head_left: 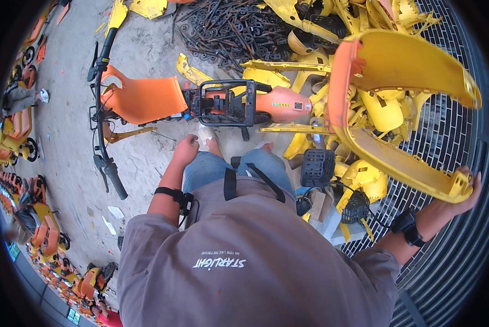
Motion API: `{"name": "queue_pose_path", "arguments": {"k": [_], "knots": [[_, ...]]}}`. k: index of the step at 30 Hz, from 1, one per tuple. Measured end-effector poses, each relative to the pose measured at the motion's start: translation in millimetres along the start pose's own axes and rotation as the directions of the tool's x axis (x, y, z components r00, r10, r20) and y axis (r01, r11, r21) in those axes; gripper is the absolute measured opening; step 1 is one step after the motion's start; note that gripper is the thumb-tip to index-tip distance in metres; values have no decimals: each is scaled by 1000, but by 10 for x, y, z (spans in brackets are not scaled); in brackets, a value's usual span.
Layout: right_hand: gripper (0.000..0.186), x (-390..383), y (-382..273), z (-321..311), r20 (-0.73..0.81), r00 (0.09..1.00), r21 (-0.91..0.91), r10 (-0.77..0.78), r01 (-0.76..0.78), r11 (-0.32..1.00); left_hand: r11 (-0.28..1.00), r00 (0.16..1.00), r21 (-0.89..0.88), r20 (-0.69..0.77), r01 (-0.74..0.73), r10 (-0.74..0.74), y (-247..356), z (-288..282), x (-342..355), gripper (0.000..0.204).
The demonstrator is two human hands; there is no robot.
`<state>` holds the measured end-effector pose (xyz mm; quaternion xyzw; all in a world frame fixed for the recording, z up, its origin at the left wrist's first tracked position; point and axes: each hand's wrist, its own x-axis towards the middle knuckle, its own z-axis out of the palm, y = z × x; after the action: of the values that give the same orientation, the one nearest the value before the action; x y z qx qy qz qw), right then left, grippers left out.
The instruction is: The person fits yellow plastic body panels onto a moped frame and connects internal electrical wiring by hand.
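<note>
My right hand [468, 193] grips the lower end of a large curved plastic cover [405, 60], yellow with a faded orange section, lifted at the right over the pile. My left hand [187, 147] is closed beside my left leg; a thin dark rod lies by it, and what the fingers hold is hidden. Just beyond it lies an orange scooter [280, 103] with a black metal rack [225, 117], an orange front panel [143, 98] and black handlebars [111, 171].
Yellow plastic parts [381, 111] pile up on the right beside brick-patterned grating. Dark metal pieces [228, 35] are heaped at the top. A black basket [353, 207] sits by my right leg. Rows of orange scooters [45, 229] and other people [21, 98] line the left.
</note>
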<state>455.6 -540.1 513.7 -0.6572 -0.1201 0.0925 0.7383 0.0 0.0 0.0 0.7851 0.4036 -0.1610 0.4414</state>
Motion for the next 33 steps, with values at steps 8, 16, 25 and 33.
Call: {"name": "queue_pose_path", "arguments": {"k": [8, 16, 25, 33], "knots": [[26, 176, 346, 580, -85, 992, -83, -98, 91, 992, 997, 993, 11, 89, -79, 78, 361, 588, -82, 32], [26, 316, 721, 2009, -474, 873, -313, -116, -43, 949, 986, 973, 12, 166, -166, 162, 882, 570, -99, 34], [43, -171, 1635, 2247, -433, 901, -163, -9, -69, 984, 707, 974, -707, 143, -25, 178, 2228, 6, -5, 56], [46, -694, 1444, 2656, -101, 988, -290, -117, 84, 953, 239, 927, -960, 219, 148, 306, 2746, -671, -161, 63]]}}
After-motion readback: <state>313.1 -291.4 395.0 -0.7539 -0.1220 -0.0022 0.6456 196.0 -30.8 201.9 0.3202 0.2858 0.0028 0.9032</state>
